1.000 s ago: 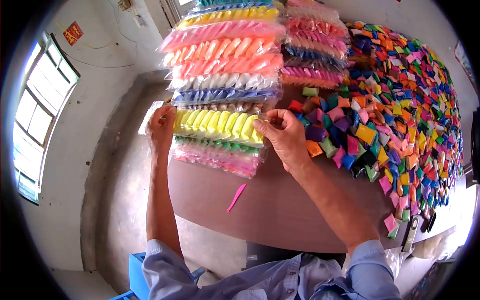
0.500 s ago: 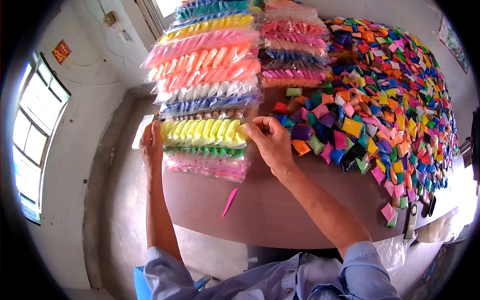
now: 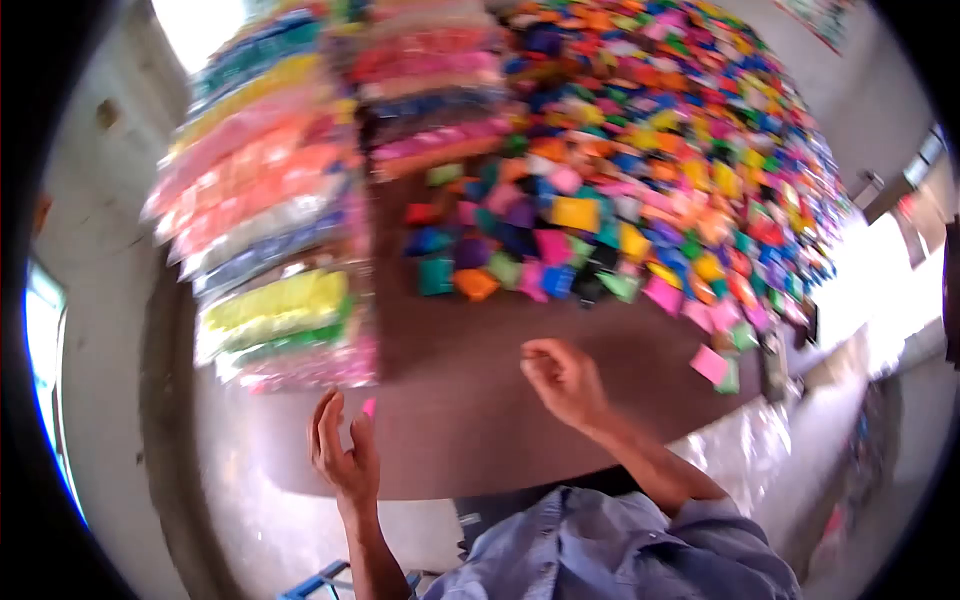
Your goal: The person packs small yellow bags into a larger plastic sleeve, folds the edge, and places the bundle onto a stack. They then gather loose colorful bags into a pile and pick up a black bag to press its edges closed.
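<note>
My left hand [image 3: 345, 455] hovers at the table's front left, its fingers apart and nothing in them. Just beyond its thumb shows the tip of a pink plastic knife-shaped tool [image 3: 369, 407]; my hand hides the rest. My right hand [image 3: 568, 385] is over the middle of the table, fingers curled in, with nothing visible in them. A clear bag of yellow packets [image 3: 280, 303] lies near the front of the left row of bags, apart from both hands. Green packets [image 3: 290, 343] and a pink bag [image 3: 310, 372] lie just in front of it. Motion blurs the view.
Bagged packets in many colours [image 3: 265, 150] form a long row at the left, with a second row [image 3: 430, 100] beside it. A large heap of loose coloured packets [image 3: 640, 180] covers the back and right of the brown table [image 3: 450, 440]. Clear plastic [image 3: 740, 440] hangs at the right edge.
Both hands have let go of the yellow bag and drawn back toward the table's front edge. The camera has turned right, so the rows and heap appear further left.
</note>
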A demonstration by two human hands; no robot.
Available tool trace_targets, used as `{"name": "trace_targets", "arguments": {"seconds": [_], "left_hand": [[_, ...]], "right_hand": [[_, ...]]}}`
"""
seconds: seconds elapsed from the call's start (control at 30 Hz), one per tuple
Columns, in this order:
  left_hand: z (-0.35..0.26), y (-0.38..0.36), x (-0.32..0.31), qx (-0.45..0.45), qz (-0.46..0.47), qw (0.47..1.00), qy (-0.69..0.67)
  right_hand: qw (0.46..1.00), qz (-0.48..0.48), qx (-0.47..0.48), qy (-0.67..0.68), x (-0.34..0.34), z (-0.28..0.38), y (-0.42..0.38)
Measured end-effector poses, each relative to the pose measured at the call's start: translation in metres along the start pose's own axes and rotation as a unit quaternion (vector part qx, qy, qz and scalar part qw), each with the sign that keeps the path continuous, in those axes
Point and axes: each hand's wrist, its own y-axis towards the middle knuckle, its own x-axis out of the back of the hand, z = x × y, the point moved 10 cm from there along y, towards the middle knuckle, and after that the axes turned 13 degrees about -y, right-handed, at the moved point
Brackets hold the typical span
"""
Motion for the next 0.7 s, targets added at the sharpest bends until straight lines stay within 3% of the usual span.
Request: {"name": "trace_targets", "arguments": {"seconds": [0.07, 0.13, 0.23, 0.37, 0.7], "left_hand": [[-0.006, -0.023, -0.049, 0.039, 0.055, 0.995, -0.071], [-0.023, -0.044, -0.101, -0.006, 0.161, 0.986, -0.039], [-0.06, -0.058, -0.15, -0.057, 0.23, 0.971, -0.031], [-0.057, -0.065, -0.181, -0.086, 0.228, 0.969, 0.031], [-0.056, -0.068, -0.19, -0.086, 0.237, 0.963, 0.094]], "right_hand": [[1.0, -0.013, -0.008, -0.002, 0.017, -0.009, -0.019], [0.999, -0.027, -0.01, -0.044, 0.038, -0.015, -0.033], [0.996, -0.05, 0.014, -0.078, 0.058, -0.03, -0.053], [0.994, -0.097, 0.015, -0.045, 0.076, -0.056, -0.079], [0.995, -0.087, 0.039, 0.008, 0.077, -0.058, -0.073]]}}
